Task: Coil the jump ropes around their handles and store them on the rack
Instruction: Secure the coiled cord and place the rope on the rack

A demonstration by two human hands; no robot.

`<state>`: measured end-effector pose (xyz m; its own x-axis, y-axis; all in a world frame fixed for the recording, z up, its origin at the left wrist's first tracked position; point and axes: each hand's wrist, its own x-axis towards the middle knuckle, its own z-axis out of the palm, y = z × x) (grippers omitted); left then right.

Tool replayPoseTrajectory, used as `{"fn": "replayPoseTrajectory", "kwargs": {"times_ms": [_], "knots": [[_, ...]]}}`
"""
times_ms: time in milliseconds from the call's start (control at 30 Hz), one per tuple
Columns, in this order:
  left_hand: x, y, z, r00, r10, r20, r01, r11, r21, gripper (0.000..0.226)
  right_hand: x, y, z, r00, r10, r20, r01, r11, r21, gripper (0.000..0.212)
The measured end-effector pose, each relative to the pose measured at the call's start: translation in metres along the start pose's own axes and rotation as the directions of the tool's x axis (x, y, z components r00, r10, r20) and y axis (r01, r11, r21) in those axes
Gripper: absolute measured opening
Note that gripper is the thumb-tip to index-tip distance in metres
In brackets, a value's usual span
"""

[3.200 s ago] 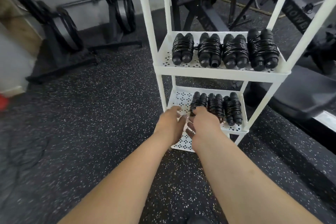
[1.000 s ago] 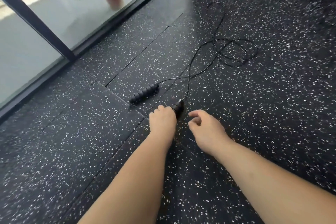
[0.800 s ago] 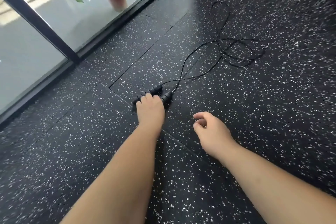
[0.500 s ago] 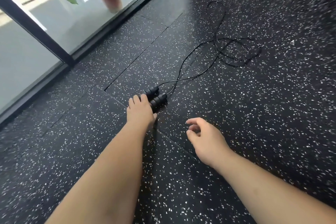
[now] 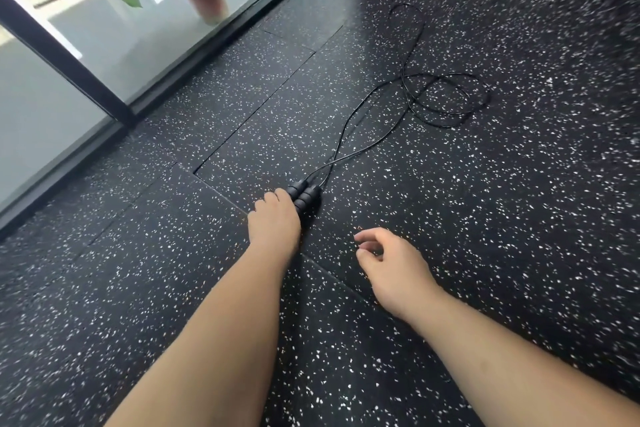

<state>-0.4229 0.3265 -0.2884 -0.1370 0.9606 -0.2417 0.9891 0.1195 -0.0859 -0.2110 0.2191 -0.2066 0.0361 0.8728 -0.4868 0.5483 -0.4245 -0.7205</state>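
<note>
1. Rubber, black with white flecks, makes up the gym floor (image 5: 138,253) that carries everything; the rack is out of view.
2. The left hand (image 5: 275,222) curls its fingers over the two black ribbed jump-rope handles (image 5: 304,196). They are now side by side, where a second ago they lay apart, so they look gathered for coiling.
3. The right hand (image 5: 391,263) hovers, its fingers loosely curled and holding nothing.
4. The thin glossy black cord (image 5: 446,97) lies beyond in slack loops, not yet coiled.
</note>
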Motion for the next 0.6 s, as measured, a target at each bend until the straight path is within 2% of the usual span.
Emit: {"fn": "replayPoseTrajectory", "kwargs": {"times_ms": [133,333,500,533,600], "knots": [[-0.031,0.026,-0.016,0.998,0.032,0.048,-0.022,0.983,-0.184,0.067,-0.006,0.002,-0.01,0.999,0.024,-0.03,-0.023,0.999,0.033,0.024],[-0.088,0.087,-0.069,0.954,0.297,-0.044,-0.292,0.882,-0.37,0.088,-0.041,0.006,-0.055,0.986,0.058,-0.156,-0.042,0.994,0.103,0.036],[-0.16,0.133,-0.145,0.849,0.518,-0.104,-0.507,0.744,-0.435,0.084,-0.101,-0.006,-0.124,0.954,0.099,-0.283,-0.03,0.97,0.241,0.062],[-0.175,0.14,-0.165,0.813,0.571,-0.117,-0.56,0.711,-0.425,0.083,-0.115,-0.008,-0.14,0.943,0.111,-0.314,-0.013,0.955,0.297,0.061],[-0.206,0.154,-0.205,0.743,0.652,-0.151,-0.648,0.644,-0.406,0.081,-0.15,-0.017,-0.17,0.923,0.138,-0.361,0.035,0.9,0.434,0.043]]}}
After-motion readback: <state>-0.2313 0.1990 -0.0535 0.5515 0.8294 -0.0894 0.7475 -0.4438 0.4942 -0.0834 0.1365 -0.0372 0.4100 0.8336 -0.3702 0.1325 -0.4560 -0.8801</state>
